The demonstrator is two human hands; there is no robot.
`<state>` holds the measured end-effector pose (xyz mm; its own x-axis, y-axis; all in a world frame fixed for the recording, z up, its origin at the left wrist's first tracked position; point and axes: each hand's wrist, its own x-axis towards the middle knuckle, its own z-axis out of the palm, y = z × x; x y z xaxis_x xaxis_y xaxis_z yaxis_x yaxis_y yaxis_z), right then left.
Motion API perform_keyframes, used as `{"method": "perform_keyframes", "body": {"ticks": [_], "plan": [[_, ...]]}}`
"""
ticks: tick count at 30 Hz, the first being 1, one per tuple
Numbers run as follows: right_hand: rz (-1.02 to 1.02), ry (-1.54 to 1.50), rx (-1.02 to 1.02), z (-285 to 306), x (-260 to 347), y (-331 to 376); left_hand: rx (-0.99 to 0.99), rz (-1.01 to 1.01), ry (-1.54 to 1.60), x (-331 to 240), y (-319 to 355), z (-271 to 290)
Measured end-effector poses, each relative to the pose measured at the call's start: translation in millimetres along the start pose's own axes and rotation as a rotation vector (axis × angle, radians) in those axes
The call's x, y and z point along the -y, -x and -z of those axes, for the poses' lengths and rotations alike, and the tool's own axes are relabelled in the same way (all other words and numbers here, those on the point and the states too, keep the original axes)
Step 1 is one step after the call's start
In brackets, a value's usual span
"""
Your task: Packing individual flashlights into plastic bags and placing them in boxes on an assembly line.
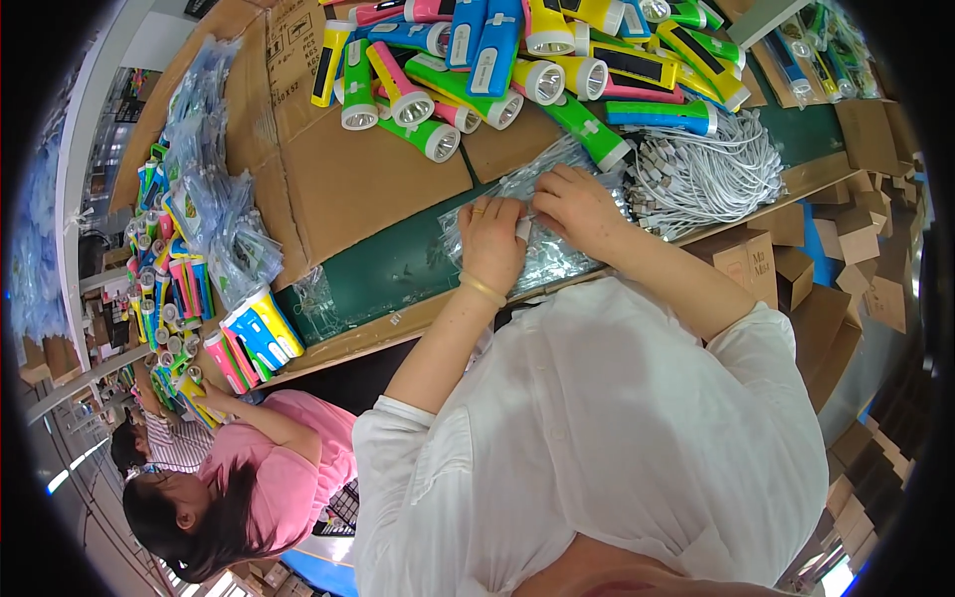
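A layer of clear plastic bags point(557, 261) lies on the green table at its near edge, under both my hands. My left hand point(492, 244) is closed, its fingers curled down onto the bags. A small white piece point(523, 228) shows by its thumb, too small to name. Close beside it, my right hand point(579, 211) has bent fingers pressed together on the plastic; whatever they pinch is hidden beneath them. A green flashlight point(589, 131) points its white head toward my right hand. To the right of that hand lies a heap of white charging cables point(706, 174).
Colourful flashlights point(497, 60) pile up at the far side on flattened cardboard point(363, 189). More clear bags point(214, 189) lie on the left, near upright flashlights point(264, 328). A co-worker in pink point(274, 453) sits at left. Cardboard boxes point(741, 264) stand at right.
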<state>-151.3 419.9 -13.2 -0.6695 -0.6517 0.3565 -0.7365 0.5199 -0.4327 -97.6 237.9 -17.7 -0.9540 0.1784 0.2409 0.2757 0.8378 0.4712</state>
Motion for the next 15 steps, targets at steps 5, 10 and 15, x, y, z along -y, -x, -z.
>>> {"method": "perform_keyframes", "body": {"ticks": [5, 10, 15], "plan": [[0.028, -0.002, 0.02, 2, 0, 2, -0.061, -0.079, 0.106, 4, 6, 1], [-0.02, -0.098, 0.034, 5, -10, 8, -0.065, -0.008, 0.153, 17, 23, 31], [0.058, -0.283, 0.042, 7, 10, -7, -0.059, 0.111, 0.322, 18, 32, 40]]}}
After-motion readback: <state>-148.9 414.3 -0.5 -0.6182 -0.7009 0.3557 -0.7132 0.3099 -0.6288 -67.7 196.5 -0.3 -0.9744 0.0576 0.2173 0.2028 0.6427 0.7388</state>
